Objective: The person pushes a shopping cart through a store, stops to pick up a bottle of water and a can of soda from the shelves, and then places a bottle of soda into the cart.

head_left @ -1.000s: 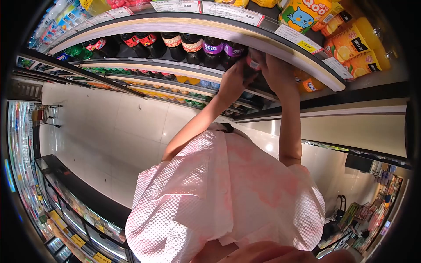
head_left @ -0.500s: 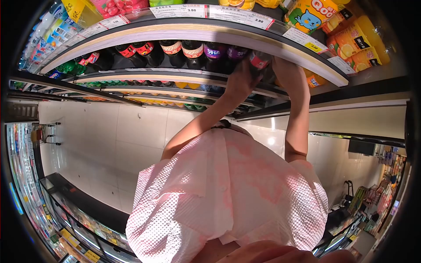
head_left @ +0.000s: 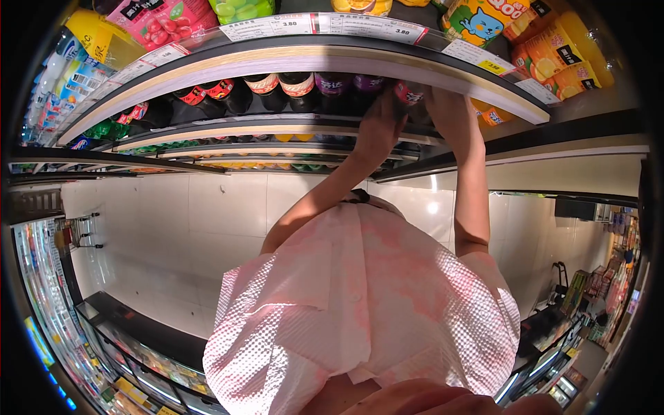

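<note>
A dark soda bottle with a red label stands tilted on the second shelf, under the front edge of the top shelf. My left hand is closed round its left side. Close by on the right, my right hand reaches in under the shelf edge; its fingers are hidden behind the bottle and in shadow. Left of the bottle stand soda bottles with purple labels and others with cream labels. Orange-labelled bottles show just right of my right hand.
The top shelf's edge juts out over both hands, with price tags along it. Juice bottles stand on top. Lower shelves hold more bottles. Tiled floor lies behind, with a cart at the left and display cases below.
The view has shifted slightly, so the shelf sits a little differently in it. Both hands stay at the red-labelled bottle, which looks slightly more upright.
</note>
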`<state>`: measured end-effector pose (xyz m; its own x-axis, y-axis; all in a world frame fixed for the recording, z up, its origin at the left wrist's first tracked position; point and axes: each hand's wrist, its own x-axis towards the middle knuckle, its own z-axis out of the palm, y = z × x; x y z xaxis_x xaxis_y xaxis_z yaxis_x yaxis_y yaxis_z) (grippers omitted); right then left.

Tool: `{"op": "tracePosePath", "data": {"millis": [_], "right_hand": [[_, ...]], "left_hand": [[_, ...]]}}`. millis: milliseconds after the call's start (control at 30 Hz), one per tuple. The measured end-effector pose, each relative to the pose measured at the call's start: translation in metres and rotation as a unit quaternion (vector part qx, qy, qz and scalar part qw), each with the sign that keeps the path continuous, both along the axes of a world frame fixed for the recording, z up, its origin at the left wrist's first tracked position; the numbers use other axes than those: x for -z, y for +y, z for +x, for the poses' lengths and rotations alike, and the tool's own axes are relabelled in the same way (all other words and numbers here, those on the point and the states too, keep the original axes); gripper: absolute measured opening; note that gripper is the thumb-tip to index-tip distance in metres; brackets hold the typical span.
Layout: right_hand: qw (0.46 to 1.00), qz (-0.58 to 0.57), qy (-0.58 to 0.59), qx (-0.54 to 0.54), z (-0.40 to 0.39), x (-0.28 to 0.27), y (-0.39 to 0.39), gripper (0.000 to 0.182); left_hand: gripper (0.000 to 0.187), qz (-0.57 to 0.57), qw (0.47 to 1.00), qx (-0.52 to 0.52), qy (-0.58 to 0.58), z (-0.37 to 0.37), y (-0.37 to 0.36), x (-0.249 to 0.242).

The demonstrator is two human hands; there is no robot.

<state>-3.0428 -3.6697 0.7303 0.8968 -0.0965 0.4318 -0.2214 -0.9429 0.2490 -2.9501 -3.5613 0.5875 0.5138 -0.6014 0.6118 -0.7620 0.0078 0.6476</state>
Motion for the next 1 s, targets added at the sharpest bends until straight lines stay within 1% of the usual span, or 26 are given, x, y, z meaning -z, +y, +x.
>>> {"op": "tracePosePath", "data": {"millis": [33,133,167,233,333,367,467,533,600,633,700,767,800,867,900,933,967,1000], "right_hand": [[1.000,0.009,0.021,0.010,-0.002,0.000,0.002,0.031],[0.991,0.072,-0.099,-0.045,-0.006,0.015,0.002,0.029],[0.981,0.134,-0.138,-0.037,-0.008,0.015,0.004,0.029],[0.943,0.254,-0.214,-0.023,-0.016,0.005,0.021,0.029],[0.898,0.283,-0.332,-0.057,-0.039,0.022,0.017,0.027],[0.882,0.283,-0.372,-0.057,-0.045,0.028,0.012,0.023],[0.813,0.337,-0.474,-0.035,-0.046,0.038,-0.003,0.026],[0.782,0.416,-0.463,-0.002,-0.042,0.026,0.004,0.027],[0.747,0.500,-0.438,0.025,-0.035,0.020,0.007,0.027],[0.752,0.497,-0.433,0.017,-0.031,0.018,0.006,0.028],[0.762,0.493,-0.420,0.000,-0.021,0.016,0.001,0.032],[0.824,0.432,-0.362,0.055,-0.016,0.029,-0.015,0.038],[0.852,0.397,-0.332,0.076,-0.014,0.035,-0.024,0.041],[0.820,0.505,-0.256,0.080,-0.021,0.034,-0.031,0.057],[0.764,0.567,-0.310,0.010,-0.017,0.044,-0.040,0.054],[0.691,0.631,-0.346,-0.064,-0.014,0.057,-0.048,0.051],[0.747,0.593,-0.298,-0.035,-0.018,0.058,-0.056,0.045],[0.719,0.626,-0.299,-0.056,-0.018,0.070,-0.068,0.041]], "left_hand": [[0.074,0.007,1.000,-0.002,0.002,-0.001,0.000,-0.001],[0.072,0.029,0.999,-0.039,0.002,-0.004,-0.006,-0.005],[0.071,0.036,0.998,-0.045,0.009,-0.005,-0.007,-0.006],[0.070,0.049,0.997,-0.058,0.024,-0.008,-0.008,-0.010],[0.070,0.058,0.995,-0.062,0.056,-0.011,-0.008,-0.014],[0.070,0.063,0.994,-0.066,0.053,-0.011,-0.007,-0.014],[0.072,0.086,0.992,-0.076,0.057,-0.012,-0.006,-0.015],[0.076,0.106,0.988,-0.075,0.078,-0.013,-0.005,-0.018],[0.078,0.016,0.997,-0.042,0.059,-0.012,-0.006,-0.020],[0.078,-0.029,0.998,-0.026,0.049,-0.011,-0.006,-0.021],[0.080,0.008,0.998,-0.051,0.032,-0.014,-0.004,-0.020],[0.082,0.055,0.995,-0.082,0.025,-0.019,-0.002,-0.021],[0.083,0.052,0.994,-0.099,0.015,-0.023,-0.003,-0.021],[0.086,0.058,0.992,-0.106,0.025,-0.025,0.000,-0.026],[0.086,0.047,0.992,-0.113,0.023,-0.025,0.000,-0.024],[0.081,0.035,0.992,-0.114,0.044,-0.025,-0.001,-0.026],[0.075,0.070,0.989,-0.111,0.060,-0.024,0.000,-0.023],[0.070,0.077,0.991,-0.099,0.054,-0.027,0.005,-0.031]]}}
